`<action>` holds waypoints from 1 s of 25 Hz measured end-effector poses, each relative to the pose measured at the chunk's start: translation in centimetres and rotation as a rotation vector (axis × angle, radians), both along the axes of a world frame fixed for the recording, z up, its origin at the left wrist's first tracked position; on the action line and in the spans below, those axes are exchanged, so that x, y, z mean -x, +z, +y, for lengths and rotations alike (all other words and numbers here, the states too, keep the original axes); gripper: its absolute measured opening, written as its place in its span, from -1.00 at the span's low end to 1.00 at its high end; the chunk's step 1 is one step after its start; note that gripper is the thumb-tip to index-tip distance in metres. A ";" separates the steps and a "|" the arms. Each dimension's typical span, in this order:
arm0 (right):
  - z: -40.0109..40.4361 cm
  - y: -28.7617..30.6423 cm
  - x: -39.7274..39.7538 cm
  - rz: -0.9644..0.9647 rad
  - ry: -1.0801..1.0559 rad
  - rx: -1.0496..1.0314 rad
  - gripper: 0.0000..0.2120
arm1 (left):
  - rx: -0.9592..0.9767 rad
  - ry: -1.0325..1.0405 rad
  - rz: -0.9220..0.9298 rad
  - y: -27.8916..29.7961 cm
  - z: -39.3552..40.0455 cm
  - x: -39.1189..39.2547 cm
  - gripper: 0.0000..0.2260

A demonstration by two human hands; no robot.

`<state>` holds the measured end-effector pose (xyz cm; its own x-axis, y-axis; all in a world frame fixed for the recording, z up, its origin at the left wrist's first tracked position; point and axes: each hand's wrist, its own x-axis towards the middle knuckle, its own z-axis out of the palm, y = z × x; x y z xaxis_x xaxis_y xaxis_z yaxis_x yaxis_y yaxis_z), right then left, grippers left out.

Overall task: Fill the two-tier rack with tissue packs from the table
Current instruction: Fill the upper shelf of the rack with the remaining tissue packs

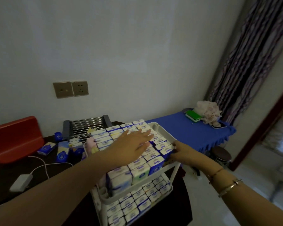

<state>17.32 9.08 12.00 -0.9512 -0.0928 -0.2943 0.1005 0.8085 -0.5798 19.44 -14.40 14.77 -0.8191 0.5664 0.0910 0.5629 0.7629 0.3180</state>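
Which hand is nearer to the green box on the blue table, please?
The right hand, at the rack's right rim on the green box's side; the left hand lies flat further left.

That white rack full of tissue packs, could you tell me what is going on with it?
A person is loading the two-tier rack with tissue packs. The left hand lies flat on the top tier's packs, and the right hand pinches a pack at the right edge. Both tiers look nearly full; a few loose packs remain on the dark table.
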 end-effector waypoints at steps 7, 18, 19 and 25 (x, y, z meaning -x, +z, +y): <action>-2.9 1.7 -1.9 -0.013 -0.258 -0.003 -0.81 | -0.138 0.005 -0.042 0.9 -7.1 -3.0 -0.61; -4.7 1.0 -2.9 0.033 -0.379 -0.062 -0.72 | -0.079 -0.060 -0.118 -0.4 -5.9 -3.7 -0.61; -4.6 1.0 -2.8 0.017 -0.328 -0.117 -0.69 | -0.062 -0.066 -0.113 -0.6 -5.5 -3.6 -0.61; -3.1 1.8 -1.2 0.096 -0.331 -0.017 -0.57 | -0.105 -0.044 -0.058 -0.4 -3.8 -2.1 -0.62</action>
<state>18.47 6.01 13.82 -0.9525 0.2294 -0.2004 0.3042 0.7511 -0.5859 21.58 -18.25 14.40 -0.7991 0.5919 0.1050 0.5736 0.6985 0.4278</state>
